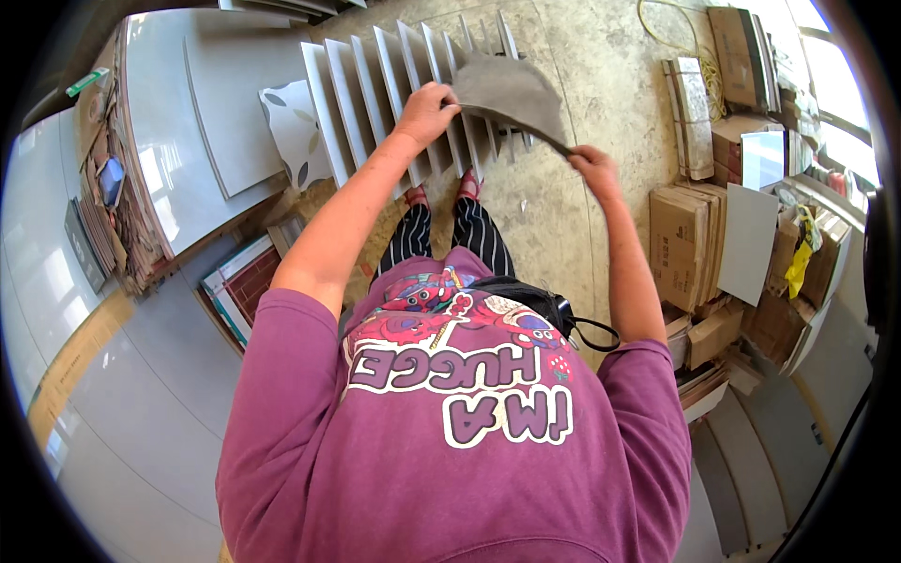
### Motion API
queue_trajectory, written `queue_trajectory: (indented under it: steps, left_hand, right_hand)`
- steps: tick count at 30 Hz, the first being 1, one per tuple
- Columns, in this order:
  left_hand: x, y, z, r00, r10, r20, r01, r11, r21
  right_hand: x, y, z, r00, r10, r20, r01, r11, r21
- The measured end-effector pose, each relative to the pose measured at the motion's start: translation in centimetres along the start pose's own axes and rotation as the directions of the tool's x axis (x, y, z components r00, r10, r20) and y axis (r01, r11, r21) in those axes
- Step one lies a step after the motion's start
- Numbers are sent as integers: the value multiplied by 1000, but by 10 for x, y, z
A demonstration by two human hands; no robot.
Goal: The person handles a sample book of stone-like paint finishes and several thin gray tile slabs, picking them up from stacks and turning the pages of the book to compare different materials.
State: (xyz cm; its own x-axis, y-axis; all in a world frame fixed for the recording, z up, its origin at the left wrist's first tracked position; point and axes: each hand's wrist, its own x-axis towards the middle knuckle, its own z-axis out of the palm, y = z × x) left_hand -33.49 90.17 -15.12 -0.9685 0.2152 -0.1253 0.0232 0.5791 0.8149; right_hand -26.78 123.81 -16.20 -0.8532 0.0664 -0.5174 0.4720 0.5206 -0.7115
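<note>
A dark grey cloth (514,92) hangs stretched between my two hands, its top billowing out in a rounded shape and its near edge drawn into a taut line. My left hand (427,114) is closed on one end of that edge, above the row of panels. Lower and to the right, over the floor, my right hand (596,171) pinches the other end. Several thin light-grey panels (349,103) stand on edge in a spaced row in front of my feet, partly behind the cloth and my left forearm.
To the left lies a stack topped with a large glossy grey slab (239,103). A patterned tile (296,131) leans between it and the panels. Cardboard boxes (680,239) and a leaning pale board (747,246) stand at the right on the concrete floor (601,103).
</note>
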Motion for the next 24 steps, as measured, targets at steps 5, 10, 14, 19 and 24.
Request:
queue_trajectory:
  steps: [5, 10, 14, 19, 24]
  left_hand:
    - [-49, -52, -44, 990, -119, -73, 120, 993, 14]
    - [-128, -96, -115, 920, -367, -141, 359, 930, -77]
    - [-191, -105, -170, 855, -462, -233, 431, 885, -173]
    - [-221, -67, -211, 795, -479, -372, 428, 878, -215]
    - [-193, -11, -225, 782, -378, -496, 349, 924, -154]
  right_hand:
    - [-30, -32, 88, 935, -109, 338, 171, 972, -159]
    - [-61, -95, 145, 818, -213, 535, 307, 947, -93]
    - [-80, -117, 180, 757, -272, 594, 248, 961, 124]
    - [-93, -156, 186, 655, -269, 706, 100, 957, 272]
    - [-90, -166, 171, 690, -293, 662, 25, 924, 383]
